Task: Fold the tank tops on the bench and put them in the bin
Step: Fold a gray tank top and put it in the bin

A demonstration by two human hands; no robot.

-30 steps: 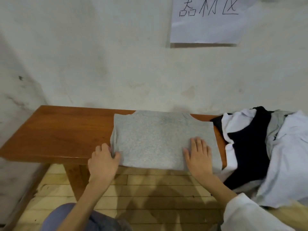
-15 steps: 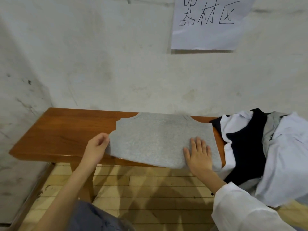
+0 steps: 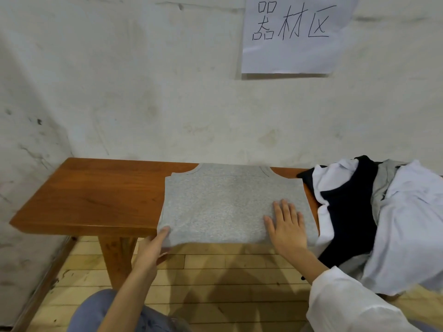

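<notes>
Clothes pile (image 3: pixel 407 212) sits just right of the tank top (image 3: pixel 215 207); surface (image 3: pixel 96 195) stretches left. Left hand (image 3: pixel 153 248) pinches its overhanging corner, right hand (image 3: pixel 286 228) lies flat.

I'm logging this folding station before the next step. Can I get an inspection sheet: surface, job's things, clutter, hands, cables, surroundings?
Surface: wooden bench, set against the wall.
Job's things: gray tank top lies flat on the bench, its near edge overhanging; garment heap, white, black and gray, on the right end; bin not in view.
Clutter: nothing seen.
Hands: left hand pinches the top's near left corner; right hand rests flat on its near right part.
Cables: nothing seen.
Surroundings: handwritten paper sign on the wall; wooden floor below.
</notes>
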